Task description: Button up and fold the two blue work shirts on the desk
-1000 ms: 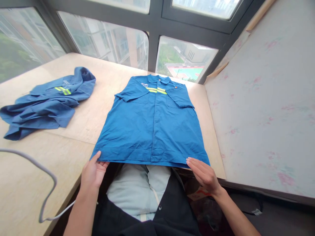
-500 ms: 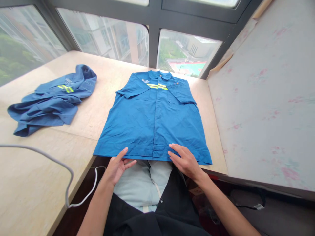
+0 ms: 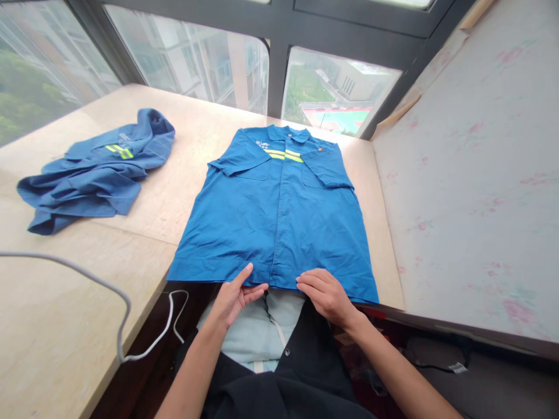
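A blue short-sleeved work shirt [image 3: 244,227] lies flat and front up, collar toward the window, with yellow reflective strips across the chest. Its sleeves are folded inward over the front. My left hand [image 3: 236,297] is at the bottom hem, left of the button placket. The left thumb is stretched over the fabric, apart from the fingers at the hem's edge. To the right of the placket, my right hand [image 3: 325,294] has its fingers drawn together on the hem, pinching it; the thumb is hidden underneath.
A second blue garment [image 3: 96,174] lies crumpled on the left of the pale tabletop [image 3: 148,233]. A white cable [image 3: 124,314] loops over the table's front edge. Windows stand behind, and a flower-patterned panel [image 3: 471,203] rises on the right.
My left hand has moved right along the hem, toward the placket. My right hand's fingers have closed together at the hem. The view has shifted slightly.
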Motion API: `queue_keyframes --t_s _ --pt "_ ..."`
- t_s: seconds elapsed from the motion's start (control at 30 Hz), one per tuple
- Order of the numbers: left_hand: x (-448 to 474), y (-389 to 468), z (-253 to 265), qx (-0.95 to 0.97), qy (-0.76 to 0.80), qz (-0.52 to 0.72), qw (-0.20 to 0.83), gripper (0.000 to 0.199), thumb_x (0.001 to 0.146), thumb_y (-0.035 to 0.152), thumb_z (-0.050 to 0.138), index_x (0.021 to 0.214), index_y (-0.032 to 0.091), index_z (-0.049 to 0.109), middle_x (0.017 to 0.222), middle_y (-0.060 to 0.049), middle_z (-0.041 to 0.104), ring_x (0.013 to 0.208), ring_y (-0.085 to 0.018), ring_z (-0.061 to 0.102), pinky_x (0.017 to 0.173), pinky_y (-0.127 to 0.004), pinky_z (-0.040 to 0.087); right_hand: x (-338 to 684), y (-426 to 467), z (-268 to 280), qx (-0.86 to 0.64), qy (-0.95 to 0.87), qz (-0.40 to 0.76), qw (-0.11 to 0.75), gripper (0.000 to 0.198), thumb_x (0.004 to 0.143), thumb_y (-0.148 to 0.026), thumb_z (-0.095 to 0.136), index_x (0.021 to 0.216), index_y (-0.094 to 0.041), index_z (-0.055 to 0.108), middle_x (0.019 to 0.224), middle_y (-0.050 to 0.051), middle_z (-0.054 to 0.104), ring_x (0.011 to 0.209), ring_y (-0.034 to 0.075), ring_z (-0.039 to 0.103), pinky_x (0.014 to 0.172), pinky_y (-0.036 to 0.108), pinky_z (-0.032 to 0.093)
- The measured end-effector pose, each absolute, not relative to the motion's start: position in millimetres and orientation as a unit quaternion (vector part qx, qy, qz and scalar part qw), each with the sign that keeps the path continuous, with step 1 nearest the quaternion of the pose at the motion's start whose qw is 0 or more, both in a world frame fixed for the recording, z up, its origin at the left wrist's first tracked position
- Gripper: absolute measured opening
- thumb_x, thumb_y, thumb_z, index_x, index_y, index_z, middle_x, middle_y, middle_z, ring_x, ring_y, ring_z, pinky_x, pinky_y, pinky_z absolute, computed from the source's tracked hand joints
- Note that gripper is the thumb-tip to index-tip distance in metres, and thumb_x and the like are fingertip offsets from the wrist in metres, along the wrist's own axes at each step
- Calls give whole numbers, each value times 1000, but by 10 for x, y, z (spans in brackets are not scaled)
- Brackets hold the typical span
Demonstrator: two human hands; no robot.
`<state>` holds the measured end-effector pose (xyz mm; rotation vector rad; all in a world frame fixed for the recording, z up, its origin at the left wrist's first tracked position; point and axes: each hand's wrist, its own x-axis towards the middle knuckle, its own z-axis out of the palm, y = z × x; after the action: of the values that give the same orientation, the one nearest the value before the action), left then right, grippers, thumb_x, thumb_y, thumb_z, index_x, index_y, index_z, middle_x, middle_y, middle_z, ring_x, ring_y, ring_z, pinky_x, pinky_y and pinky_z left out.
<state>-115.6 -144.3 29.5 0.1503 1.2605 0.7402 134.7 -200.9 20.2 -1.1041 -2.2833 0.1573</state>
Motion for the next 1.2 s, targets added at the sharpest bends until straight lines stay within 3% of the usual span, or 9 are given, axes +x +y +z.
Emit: queue_keyframes --t_s 0.27,0.4,0.57,0.73,0.83,0.93,1.07,1.13,1.2 --pt "-1257 -1480 286 129 602 378 692 19 73 23 79 77 8 69 63 -8 70 49 -17 65 45 -26 55 1356 -2140 129 -466 -856 42 221 48 93 -21 59 140 -17 51 141 18 55 132 31 50 104 49 49" --pt "-1308 -1467 367 179 604 397 667 19 70 24 80 71 9 69 61 -6 69 48 -18 63 46 -28 55 1379 -2139 193 -455 -835 20 309 49 91 -5 53 137 -21 55 123 13 69 120 24 62 98 43 54" --pt "-1371 -1418 492 219 605 392 657 24 77 30 74 64 11 68 55 -8 65 48 -20 62 46 -29 52 1473 -2080 341 -479 -799 31 361 42 91 -8 55 129 -24 63 109 9 75 100 21 71 86 36 59" --pt "-1379 -1407 721 288 556 442 643 16 73 21 77 84 12 71 78 -10 72 67 -22 68 60 -28 55 1556 -1941 462 -537 -768 41 348 23 95 -18 57 111 -23 73 96 6 78 85 20 74 77 32 60" --pt "-1403 -1396 822 362 562 521 530 58 56 10 87 111 18 67 109 -11 71 100 -26 68 86 -32 55 1603 -1843 520 -549 -758 42 350 19 95 -23 59 106 -23 74 96 6 78 84 20 75 77 32 60" --pt "-1502 -1322 821 490 579 546 356 73 55 15 89 123 20 62 139 -16 54 134 -35 46 111 -42 39 1645 -1773 554 -557 -757 45 339 20 96 -27 58 105 -23 75 96 5 78 84 21 75 77 32 60" --pt "-1694 -1137 788 630 592 462 198 63 69 27 82 128 20 60 158 -18 31 150 -40 11 120 -54 10 1687 -1727 582 -563 -756 46 329 21 96 -31 57 104 -25 76 96 5 78 84 22 75 77 33 61" --pt "-1782 -1024 810 662 587 428 183 55 73 26 77 126 22 63 155 -15 37 151 -39 8 119 -56 1 1712 -1706 603 -560 -762 48 323 21 96 -31 57 103 -25 76 95 5 78 83 22 75 76 33 62" --pt "-1867 -904 851 667 582 411 216 43 73 21 72 116 25 70 140 -12 57 148 -38 23 118 -57 -4 1752 -1679 627 -556 -771 58 307 21 95 -30 57 104 -25 76 95 4 78 84 22 75 77 33 62"
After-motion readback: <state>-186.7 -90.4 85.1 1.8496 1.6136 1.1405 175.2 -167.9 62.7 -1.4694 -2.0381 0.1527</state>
